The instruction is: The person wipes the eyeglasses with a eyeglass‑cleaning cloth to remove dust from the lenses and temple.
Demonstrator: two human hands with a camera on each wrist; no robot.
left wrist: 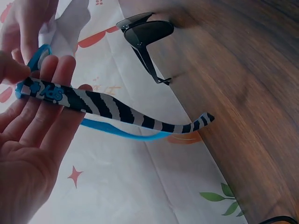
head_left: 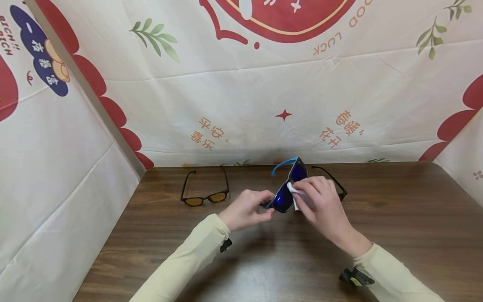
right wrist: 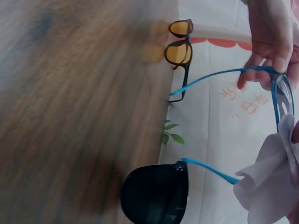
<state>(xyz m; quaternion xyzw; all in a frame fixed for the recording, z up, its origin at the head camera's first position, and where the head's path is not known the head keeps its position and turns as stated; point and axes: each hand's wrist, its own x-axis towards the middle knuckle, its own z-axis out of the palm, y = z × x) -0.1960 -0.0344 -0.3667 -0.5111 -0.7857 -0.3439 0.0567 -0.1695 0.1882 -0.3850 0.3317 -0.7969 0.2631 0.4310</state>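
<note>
My left hand pinches one end of a pair of blue-framed sunglasses by the hinge, thumb against the frame. The dark blue lenses are tilted in the air over the table. In the left wrist view a temple arm with black and white zebra stripes lies across the fingers; the other arm is plain blue. My right hand grips a white cloth between thumb and fingers, holding it against the lenses near the nose bridge. In the right wrist view the cloth wraps over part of the frame.
Amber-lensed glasses with black frames stand open on the wooden table at the left. Black sunglasses lie to the right, partly hidden behind my right hand in the head view. A printed white cloth backdrop rises behind the table.
</note>
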